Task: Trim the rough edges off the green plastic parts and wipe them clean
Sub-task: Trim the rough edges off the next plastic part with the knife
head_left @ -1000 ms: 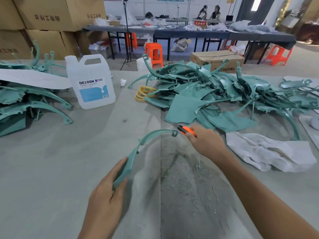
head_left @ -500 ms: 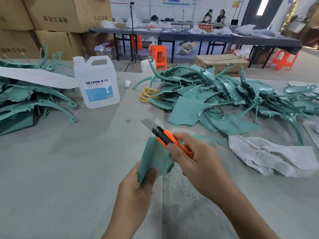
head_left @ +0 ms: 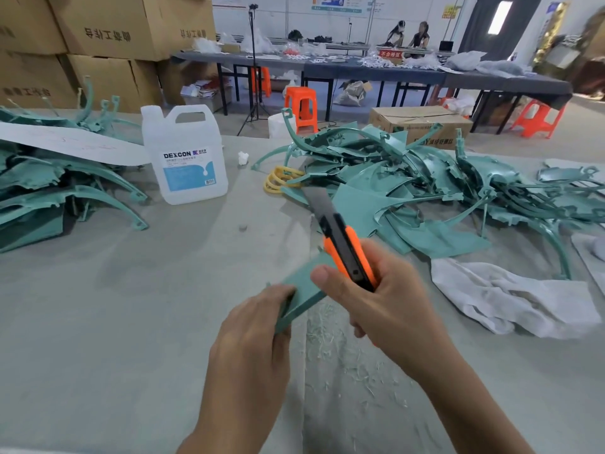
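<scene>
Gripping green part (head_left: pixel 302 291) — flat, seemingly matte.

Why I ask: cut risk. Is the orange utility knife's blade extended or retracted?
Extended. A long grey blade sticks out of the orange-and-black utility knife, gripped by the right hand, pointing away from the person.

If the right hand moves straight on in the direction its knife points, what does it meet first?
Probably the left edge of the green parts pile, beside the yellow coil; the right hand holds the knife raised, so depth is unclear.
</scene>
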Demonstrator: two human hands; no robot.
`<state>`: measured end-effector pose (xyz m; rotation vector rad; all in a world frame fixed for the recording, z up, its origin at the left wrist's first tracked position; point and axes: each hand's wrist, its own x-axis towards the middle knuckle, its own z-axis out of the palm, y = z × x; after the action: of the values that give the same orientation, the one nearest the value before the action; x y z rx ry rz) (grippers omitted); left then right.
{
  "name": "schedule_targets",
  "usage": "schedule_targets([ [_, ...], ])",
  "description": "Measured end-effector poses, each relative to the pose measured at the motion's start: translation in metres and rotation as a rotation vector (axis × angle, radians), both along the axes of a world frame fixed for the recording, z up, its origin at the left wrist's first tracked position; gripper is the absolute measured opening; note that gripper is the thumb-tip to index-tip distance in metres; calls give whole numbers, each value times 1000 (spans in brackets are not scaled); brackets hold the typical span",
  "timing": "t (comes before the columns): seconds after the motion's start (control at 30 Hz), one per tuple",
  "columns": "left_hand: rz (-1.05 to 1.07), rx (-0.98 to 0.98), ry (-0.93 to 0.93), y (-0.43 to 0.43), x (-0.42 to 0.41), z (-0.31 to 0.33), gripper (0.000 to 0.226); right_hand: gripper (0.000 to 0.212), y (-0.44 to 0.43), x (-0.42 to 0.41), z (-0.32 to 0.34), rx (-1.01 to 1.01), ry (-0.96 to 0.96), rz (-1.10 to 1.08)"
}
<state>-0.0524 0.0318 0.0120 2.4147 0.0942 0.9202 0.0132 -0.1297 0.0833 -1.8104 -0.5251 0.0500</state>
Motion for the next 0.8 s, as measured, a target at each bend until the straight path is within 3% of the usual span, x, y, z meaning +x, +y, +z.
schedule_targets([
  [0.07, -50, 18, -72, 2, -1, 6, 39, 11, 3, 2, 3, 106, -4, -49],
  [0.1, -89, -50, -44, 4, -3, 10, 50, 5, 2, 4, 3, 156, 3, -66],
  [0.13, -124, -180, 8, 4, -5, 14, 65, 8, 0, 6, 2, 194, 16, -78],
  [0.23, -215, -884, 70, 6, -10, 21, 101, 22, -7, 12, 2, 255, 90, -41],
  [0.27, -283, -1089, 103, 10, -9, 21, 97, 21, -9, 14, 2, 240, 110, -4],
  [0.33, -433, -1331, 241, 18, -7, 18, 64, 21, -12, 18, 0, 163, 128, 75],
  [0.4, -484, -1325, 375, 25, -6, 16, 42, 20, -14, 23, -4, 80, 138, 144],
  [0.47, -421, -1190, 423, 28, -2, 14, 38, 18, -13, 24, -7, 33, 122, 140],
  [0.63, -118, -1163, 288, 26, 14, 15, 43, 16, -17, 15, -36, -87, -40, -77],
  [0.8, -133, -1272, 153, 27, 24, 21, 32, 37, -22, -14, -68, -122, -29, 13],
])
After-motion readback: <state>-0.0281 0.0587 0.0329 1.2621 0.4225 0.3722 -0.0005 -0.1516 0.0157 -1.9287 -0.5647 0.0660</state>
